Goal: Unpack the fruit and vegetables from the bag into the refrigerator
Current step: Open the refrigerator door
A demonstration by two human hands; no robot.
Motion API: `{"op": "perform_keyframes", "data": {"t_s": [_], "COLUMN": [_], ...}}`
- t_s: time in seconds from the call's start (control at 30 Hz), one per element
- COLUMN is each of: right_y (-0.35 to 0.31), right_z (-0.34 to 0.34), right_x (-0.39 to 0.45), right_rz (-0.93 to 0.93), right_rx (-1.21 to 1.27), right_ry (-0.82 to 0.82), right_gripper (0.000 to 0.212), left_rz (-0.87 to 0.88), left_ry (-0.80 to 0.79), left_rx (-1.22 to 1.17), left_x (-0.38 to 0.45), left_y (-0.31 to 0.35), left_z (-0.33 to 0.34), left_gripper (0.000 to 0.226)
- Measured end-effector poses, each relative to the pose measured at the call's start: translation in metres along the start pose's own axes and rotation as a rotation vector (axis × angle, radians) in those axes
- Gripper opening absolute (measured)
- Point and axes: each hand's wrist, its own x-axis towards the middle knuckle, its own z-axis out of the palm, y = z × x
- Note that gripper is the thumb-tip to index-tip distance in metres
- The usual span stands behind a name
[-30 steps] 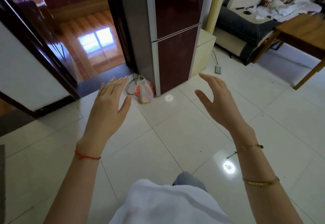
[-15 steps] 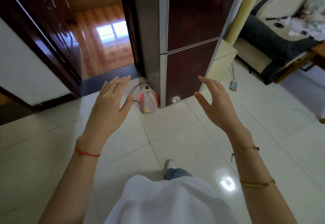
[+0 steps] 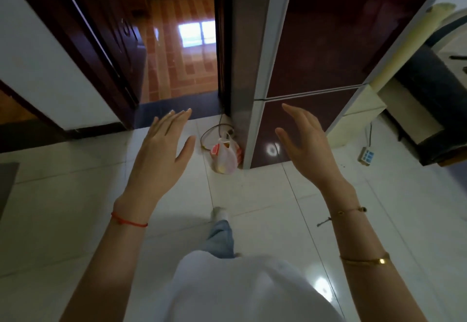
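A translucent plastic bag [image 3: 225,156] with red print and yellowish produce inside stands on the white floor tiles, against the front left corner of the refrigerator [image 3: 326,51]. The refrigerator is dark maroon with silver edges, and both of its doors are closed. My left hand [image 3: 161,148] hovers in the air to the left of the bag, fingers straight, holding nothing. My right hand [image 3: 304,142] hovers to the right of the bag, in front of the lower door, also empty with fingers straight.
A dark cable [image 3: 214,132] loops on the floor behind the bag. An open doorway [image 3: 182,51] with dark wooden frames lies to the left of the fridge. A power strip [image 3: 367,155], a cream cabinet [image 3: 358,117] and a dark sofa [image 3: 429,89] are on the right.
I have walked closer to the refrigerator, so the bag and the fridge look larger and nearer. Both hands stay raised, open and empty.
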Motion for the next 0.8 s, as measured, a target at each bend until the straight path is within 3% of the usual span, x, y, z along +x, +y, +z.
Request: {"op": "perform_keyframes", "data": {"t_s": [0.43, 0.8], "right_y": [0.021, 0.033], "right_z": [0.028, 0.025], "right_x": [0.134, 0.175], "right_rz": [-0.004, 0.013], "right_rx": [-0.012, -0.087], "right_ry": [0.060, 0.159], "right_gripper": [0.049, 0.049], "left_rz": [0.077, 0.222], "left_ry": [-0.047, -0.122], "left_rx": [-0.040, -0.079], "left_x": [0.153, 0.226], "left_y": [-0.040, -0.036], "left_z": [0.029, 0.059], "left_gripper": [0.052, 0.052]}}
